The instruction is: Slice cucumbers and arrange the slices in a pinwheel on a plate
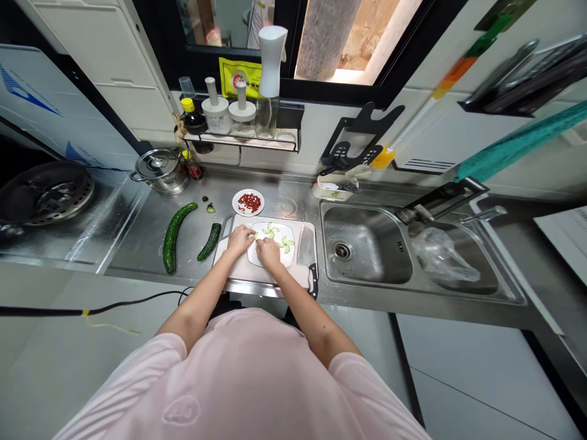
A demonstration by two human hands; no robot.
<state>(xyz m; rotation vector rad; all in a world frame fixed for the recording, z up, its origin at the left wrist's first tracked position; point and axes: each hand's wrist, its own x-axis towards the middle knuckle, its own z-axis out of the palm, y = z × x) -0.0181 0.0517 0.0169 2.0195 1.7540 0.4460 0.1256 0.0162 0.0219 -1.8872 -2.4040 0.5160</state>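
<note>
Left of the cutting board (pixel 251 274), a lane of bare tabletop (pixel 189 239) runs between the short cucumber (pixel 210 242) and the long cucumber (pixel 171 241). Just beyond the board stands the dish of red pieces (pixel 235 202), an obstacle. On the board, both hands (pixel 269 252) crowd the white plate (pixel 287 259), and the knife (pixel 305 245) obstructs the right side.

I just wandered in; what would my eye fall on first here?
Probably the left hand and right hand at the white plate, with pale green slices in pinwheel-like clusters. Next, the long dark green cucumber on the counter to the left, and red bits in a dish beyond the cutting board.
</note>
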